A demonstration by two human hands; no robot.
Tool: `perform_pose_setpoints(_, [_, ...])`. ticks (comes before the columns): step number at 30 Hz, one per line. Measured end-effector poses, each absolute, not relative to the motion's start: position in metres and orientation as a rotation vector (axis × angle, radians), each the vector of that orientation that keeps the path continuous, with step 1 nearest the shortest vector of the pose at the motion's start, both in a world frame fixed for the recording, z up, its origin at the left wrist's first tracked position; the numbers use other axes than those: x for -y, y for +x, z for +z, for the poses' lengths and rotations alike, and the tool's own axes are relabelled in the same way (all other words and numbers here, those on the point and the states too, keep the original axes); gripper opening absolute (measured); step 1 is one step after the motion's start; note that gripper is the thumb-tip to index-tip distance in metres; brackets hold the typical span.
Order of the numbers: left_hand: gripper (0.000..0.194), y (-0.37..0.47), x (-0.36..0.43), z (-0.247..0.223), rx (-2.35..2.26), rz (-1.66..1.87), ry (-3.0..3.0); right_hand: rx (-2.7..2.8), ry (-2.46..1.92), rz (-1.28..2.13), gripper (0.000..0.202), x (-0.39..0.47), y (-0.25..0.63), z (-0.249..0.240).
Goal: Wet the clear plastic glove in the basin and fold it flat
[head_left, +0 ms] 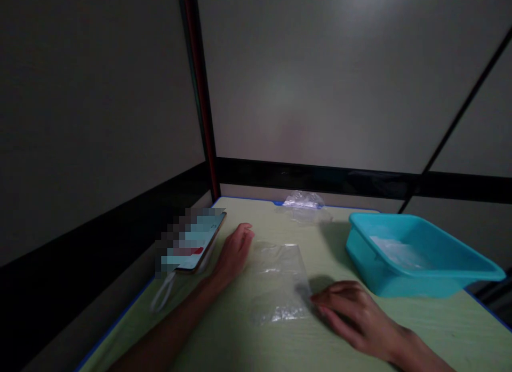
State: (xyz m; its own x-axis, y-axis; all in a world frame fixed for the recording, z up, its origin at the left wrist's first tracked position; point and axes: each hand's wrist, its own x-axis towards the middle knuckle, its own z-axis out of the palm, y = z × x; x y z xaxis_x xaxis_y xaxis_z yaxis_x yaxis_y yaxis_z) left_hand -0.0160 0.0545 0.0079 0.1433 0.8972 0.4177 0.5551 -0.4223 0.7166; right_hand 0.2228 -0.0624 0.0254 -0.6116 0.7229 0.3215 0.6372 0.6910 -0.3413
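Clear bag (pixel 282 284) flat on table (pixel 224 340), between 2 hands; long axis runs near to far, open end unclear. Right hand (pixel 358 313): fingers narrow, tips at bag's right edge; pinch unconfirmed. Left hand (pixel 234 250): curled beside far left corner, grip cannot be told. Bag's left edge faint; both forearms cut off by frame

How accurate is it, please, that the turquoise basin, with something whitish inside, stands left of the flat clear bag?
Left is wrong: the head view shows the turquoise basin standing right of the flat clear bag, with something whitish inside the basin.
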Motion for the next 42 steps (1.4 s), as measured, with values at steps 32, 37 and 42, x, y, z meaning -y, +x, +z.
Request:
perform_pose_setpoints(32, [0.032, -0.004, -0.040, 0.006, -1.349, 1.036, 2.466, 2.424, -1.665, 0.096, 0.054, 0.002, 0.191, 0.005])
perform_pose_setpoints(37, [0.052, 0.026, -0.015, 0.014, -1.170, 0.659, 2.712, 2.489, -1.700, 0.015, 0.055, 0.001, 0.189, -0.001])
perform_pose_setpoints(42, [0.069, 0.051, -0.006, 0.012, -1.113, 0.413, 2.767, 2.541, -1.701, 0.002, 0.053, 0.001, 0.189, 0.002])
